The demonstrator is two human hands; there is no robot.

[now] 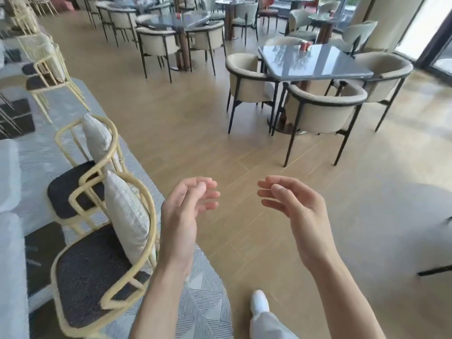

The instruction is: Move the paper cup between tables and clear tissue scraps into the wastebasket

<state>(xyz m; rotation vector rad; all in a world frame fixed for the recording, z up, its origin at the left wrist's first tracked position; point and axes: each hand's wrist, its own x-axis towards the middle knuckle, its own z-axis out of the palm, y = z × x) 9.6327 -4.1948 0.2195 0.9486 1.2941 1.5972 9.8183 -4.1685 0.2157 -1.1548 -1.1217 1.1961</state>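
Note:
My left hand [186, 211] and my right hand [291, 206] are raised side by side over the wooden floor, palms facing each other, fingers loosely curled and holding nothing. Ahead on the right stands a dark glossy table [315, 62]. Two small red cups [305, 46] stand near its far edge, too small to tell their material. No tissue scraps or wastebasket show in this view.
Beige armchairs [322, 111] ring the dark table. Cream-framed chairs with grey cushions [105, 243] line the left side on a patterned rug [205, 304]. More tables and chairs [176, 23] fill the back. My white shoe [260, 302] steps on the wooden floor.

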